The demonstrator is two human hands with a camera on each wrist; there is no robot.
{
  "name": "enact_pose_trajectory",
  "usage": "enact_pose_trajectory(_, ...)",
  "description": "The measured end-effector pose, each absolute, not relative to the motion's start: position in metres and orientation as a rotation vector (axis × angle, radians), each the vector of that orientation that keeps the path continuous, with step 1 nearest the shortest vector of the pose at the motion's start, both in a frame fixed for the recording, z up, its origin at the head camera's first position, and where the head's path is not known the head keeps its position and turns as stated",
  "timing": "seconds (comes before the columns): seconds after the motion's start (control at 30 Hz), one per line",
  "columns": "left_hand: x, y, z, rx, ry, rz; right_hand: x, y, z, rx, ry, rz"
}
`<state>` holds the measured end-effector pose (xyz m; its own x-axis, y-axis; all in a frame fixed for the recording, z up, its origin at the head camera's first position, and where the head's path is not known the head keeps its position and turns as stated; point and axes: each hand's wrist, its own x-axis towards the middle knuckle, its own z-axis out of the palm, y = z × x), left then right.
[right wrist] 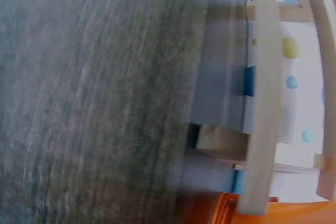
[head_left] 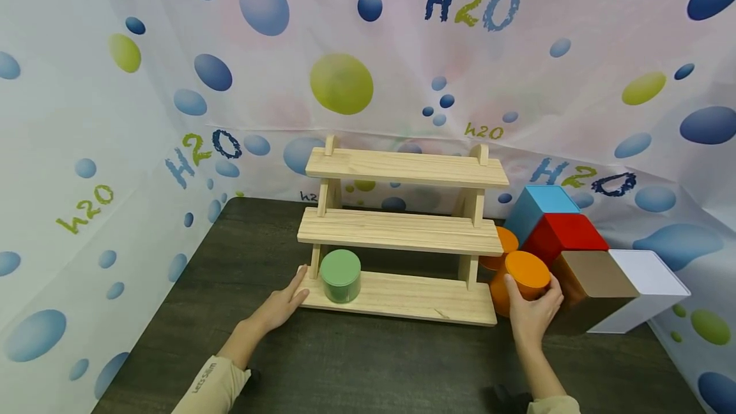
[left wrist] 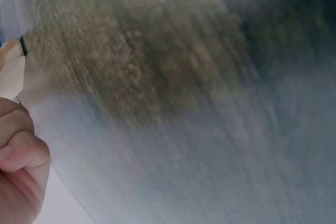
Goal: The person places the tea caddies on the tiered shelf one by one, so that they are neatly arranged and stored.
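My left hand (head_left: 275, 307) touches the left end of the wooden rack's bottom shelf (head_left: 420, 296), fingers reaching onto its corner. A green cylinder (head_left: 340, 276) stands upright near that end. At the shelf's right end, my right hand (head_left: 535, 315) grips an orange cylinder (head_left: 526, 271), thumb on its left side and fingers on its right. In the left wrist view, my left hand (left wrist: 21, 166) lies at the left edge beside pale wood (left wrist: 13, 69). Orange (right wrist: 299, 213) fills the bottom right of the right wrist view; the right hand is not visible there.
A second orange cylinder (head_left: 507, 241) is partly hidden behind the gripped one. Blue (head_left: 540, 203), red (head_left: 566, 235), brown (head_left: 595, 280) and white (head_left: 644, 286) boxes crowd the right side. The rack's middle (head_left: 397, 230) and top shelves (head_left: 402, 167) rise at centre, before a patterned backdrop.
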<state>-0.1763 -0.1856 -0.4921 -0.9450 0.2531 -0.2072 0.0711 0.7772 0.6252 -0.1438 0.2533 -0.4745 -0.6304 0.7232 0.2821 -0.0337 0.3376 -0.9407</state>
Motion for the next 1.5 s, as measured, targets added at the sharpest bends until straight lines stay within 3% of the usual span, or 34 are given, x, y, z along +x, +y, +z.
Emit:
enact_pose_trajectory(0.67,-0.177,-0.187,-0.487,0.279,2.708,0.931,-0.126,0.236,-0.439,-0.515,-1.960,1.377)
enact_pose_trajectory(1.5,-0.175,-0.185,-0.486,0.244,2.677,0.932,-0.132,0.180,-0.439,-0.263,-2.065,1.608)
